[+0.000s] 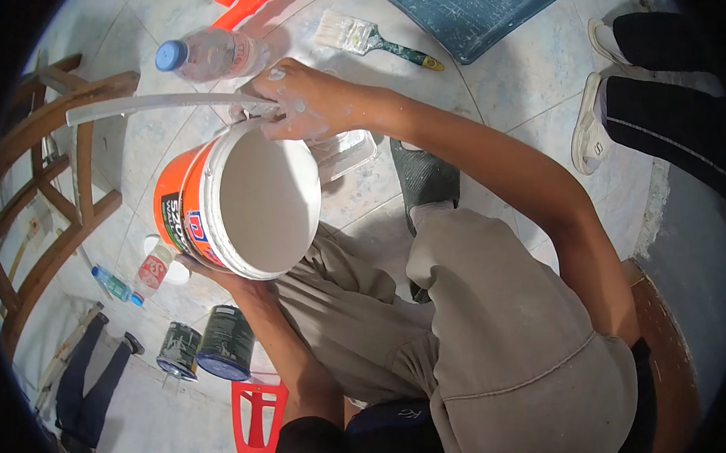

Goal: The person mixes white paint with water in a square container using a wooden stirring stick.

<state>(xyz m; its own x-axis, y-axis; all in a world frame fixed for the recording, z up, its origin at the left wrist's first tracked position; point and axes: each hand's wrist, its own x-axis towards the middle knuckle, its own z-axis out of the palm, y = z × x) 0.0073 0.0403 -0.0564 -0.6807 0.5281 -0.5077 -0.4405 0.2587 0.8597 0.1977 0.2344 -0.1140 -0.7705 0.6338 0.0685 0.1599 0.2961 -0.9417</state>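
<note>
Bucket: the white bucket (271,200) with an orange label is tilted, its open mouth facing up toward the camera, in front of the person's knees.
Right hand: the right hand (297,100), smeared with white, is closed around one end of a long white strip (151,104) at the bucket's rim.
Left hand: the left hand (207,272) is against the bucket's lower side; its fingers are partly hidden, so their exact hold cannot be told.
Above the bucket in view: a clear bottle (219,55) with a blue cap lies on its side, near an orange-red object (246,6).
Upper right of the bucket: a paintbrush (379,44) with whitened bristles lies near a dark tray (479,11); a clear container (348,153) is just beside the bucket.
Below the bucket: two dark cans (225,342) are near a red plastic piece (259,417).
Left of the bucket: a wooden frame (86,170).
Far right of the bucket: another person's legs (671,136), in dark trousers and pale shoes.
</note>
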